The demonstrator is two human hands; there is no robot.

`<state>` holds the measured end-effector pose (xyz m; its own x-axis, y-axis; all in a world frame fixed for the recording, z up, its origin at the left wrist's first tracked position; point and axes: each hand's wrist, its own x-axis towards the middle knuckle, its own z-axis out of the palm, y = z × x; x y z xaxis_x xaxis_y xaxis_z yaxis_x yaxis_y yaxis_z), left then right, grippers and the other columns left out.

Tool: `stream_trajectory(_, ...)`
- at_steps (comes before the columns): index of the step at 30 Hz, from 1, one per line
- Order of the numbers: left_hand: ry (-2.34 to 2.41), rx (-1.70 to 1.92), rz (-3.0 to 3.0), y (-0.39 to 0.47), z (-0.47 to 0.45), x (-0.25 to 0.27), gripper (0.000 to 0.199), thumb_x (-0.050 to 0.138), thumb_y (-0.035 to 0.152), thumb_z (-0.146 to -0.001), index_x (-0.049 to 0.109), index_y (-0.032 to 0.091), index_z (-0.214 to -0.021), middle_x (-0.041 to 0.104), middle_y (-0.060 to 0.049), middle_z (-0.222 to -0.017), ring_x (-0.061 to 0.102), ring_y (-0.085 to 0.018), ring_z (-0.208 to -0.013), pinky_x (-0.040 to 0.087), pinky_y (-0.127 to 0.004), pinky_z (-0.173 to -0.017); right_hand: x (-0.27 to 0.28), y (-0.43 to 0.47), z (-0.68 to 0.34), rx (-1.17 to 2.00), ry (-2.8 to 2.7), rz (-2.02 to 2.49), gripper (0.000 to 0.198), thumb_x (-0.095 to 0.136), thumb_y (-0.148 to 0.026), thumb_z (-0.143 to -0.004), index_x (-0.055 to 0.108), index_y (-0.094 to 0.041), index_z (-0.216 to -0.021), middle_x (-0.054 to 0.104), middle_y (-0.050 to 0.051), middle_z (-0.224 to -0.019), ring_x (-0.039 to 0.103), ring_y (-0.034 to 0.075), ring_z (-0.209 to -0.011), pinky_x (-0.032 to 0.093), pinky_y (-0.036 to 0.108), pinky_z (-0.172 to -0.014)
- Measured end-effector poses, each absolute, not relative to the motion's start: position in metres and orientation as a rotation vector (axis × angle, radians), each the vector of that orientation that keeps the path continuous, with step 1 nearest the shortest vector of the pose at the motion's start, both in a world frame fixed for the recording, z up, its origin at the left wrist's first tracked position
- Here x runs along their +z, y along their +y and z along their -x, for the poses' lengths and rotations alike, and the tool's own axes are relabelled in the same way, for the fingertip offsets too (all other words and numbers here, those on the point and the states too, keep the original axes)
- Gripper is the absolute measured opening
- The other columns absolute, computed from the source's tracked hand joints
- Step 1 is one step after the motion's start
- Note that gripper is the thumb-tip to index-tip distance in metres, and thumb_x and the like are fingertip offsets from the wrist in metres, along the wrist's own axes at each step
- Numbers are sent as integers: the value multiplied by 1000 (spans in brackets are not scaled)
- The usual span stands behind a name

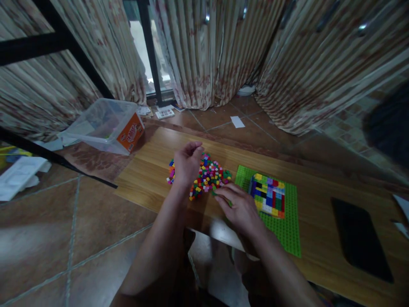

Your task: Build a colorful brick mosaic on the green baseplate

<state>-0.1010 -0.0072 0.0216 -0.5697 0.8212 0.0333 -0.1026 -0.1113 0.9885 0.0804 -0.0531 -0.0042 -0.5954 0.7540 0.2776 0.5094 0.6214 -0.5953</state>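
A loose pile of small multicoloured toy bricks (pixel 211 175) lies on the wooden table. My left hand (pixel 188 164) is over the pile's left part, its fingers curled together; whatever they hold is hidden. At the pile's near right edge is my right hand (pixel 238 207), with thumb and fingertips closed around a small green toy brick (pixel 214 192). Just right of that hand lies a green studded baseplate (pixel 290 226). On it stands a rectangular block of joined bricks (pixel 270 196) in yellow, blue, red, white and other colours, partly behind my right hand.
The wooden table (pixel 316 221) carries a dark flat tablet-like slab (pixel 361 238) at right. A clear plastic bin (pixel 108 123) with an orange label stands beyond the table's left end. Black metal bars (pixel 79 59) cross the left side. Papers (pixel 237 122) lie on the tiled floor before curtains (pixel 217 51).
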Motion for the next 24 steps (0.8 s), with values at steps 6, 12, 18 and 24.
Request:
stream_trajectory(6,1446,1771,-780,-9,103,20,17,68,21,-70,70,14,-86,68,0,-74,59,-8,-62,47,-19,-61,-12,-53,-67,490,-2478,1142,23,51,-19,-92,70,-21,-104,65,8,-102,59,24,-100,50,37,-89)
stream_trajectory(12,1414,1762,-763,-8,101,21,17,69,20,-69,70,14,-85,67,0,-73,59,-8,-62,47,-20,-62,-18,-53,-58,443,-2496,1165,26,46,-16,-94,70,-21,-102,65,8,-99,59,24,-98,50,36,-88)
stream_trajectory(18,1433,1715,-799,-9,97,23,21,72,24,-68,71,14,-85,68,0,-74,58,-9,-62,47,-21,-62,-5,-54,-63,593,-2308,1089,19,47,-18,-95,66,-18,-100,67,8,-96,62,22,-93,50,35,-84)
stream_trajectory(24,1497,1606,-905,-11,90,22,25,73,29,-69,72,13,-89,71,-2,-78,61,-12,-68,47,-24,-67,20,-26,-114,507,-1771,1145,15,58,-25,-90,70,-23,-98,70,3,-92,64,17,-85,51,30,-77)
